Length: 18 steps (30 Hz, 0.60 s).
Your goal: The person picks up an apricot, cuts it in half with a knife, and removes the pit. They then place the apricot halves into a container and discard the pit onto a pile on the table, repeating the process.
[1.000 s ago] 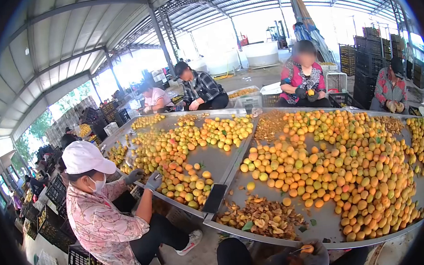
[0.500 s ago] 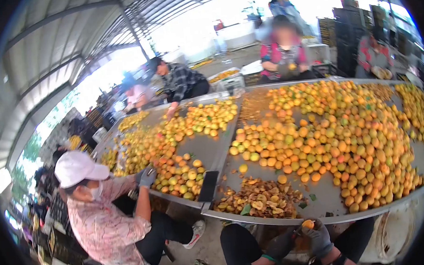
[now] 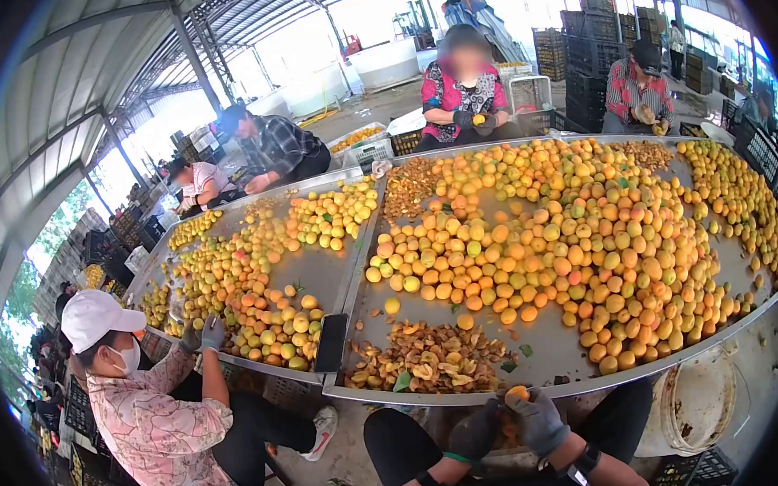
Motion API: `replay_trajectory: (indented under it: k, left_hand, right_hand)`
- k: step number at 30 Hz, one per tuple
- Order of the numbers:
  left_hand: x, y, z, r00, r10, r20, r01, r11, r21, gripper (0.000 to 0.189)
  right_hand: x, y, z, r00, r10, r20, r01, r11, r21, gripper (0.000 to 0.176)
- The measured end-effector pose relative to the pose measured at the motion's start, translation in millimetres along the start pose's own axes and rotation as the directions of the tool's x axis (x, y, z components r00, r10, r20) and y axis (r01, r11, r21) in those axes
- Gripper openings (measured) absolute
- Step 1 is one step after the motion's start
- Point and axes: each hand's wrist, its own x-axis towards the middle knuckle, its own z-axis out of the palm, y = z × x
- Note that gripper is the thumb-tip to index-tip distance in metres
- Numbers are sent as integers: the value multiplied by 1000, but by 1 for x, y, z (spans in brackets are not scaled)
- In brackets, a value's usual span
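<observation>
Head view: right hand (image 3: 536, 423) fingers clamp apricot (image 3: 517, 394); left hand (image 3: 473, 430) fingers' grip unclear.

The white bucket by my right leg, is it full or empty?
Almost empty: the white bucket stands upright and its pale inner wall shows far down, with only brownish marks inside.

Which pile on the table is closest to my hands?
The brownish heap of scraps at the near rim, just above your left hand and right hand holding an apricot; the whole orange fruit lies farther back.
</observation>
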Motion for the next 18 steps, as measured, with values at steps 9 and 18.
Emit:
replay_trajectory:
  k: [9,18]
  left_hand:
    - [-11,5,-4,991,99,-86,-90,990,106,28]
    - [4,13,-20,999,28,29,-28,1000,6,46]
  right_hand:
    - [-1,14,-1,996,10,-92,-5,998,63,22]
    - [-3,-1,8,988,85,-131,-71,991,110,17]
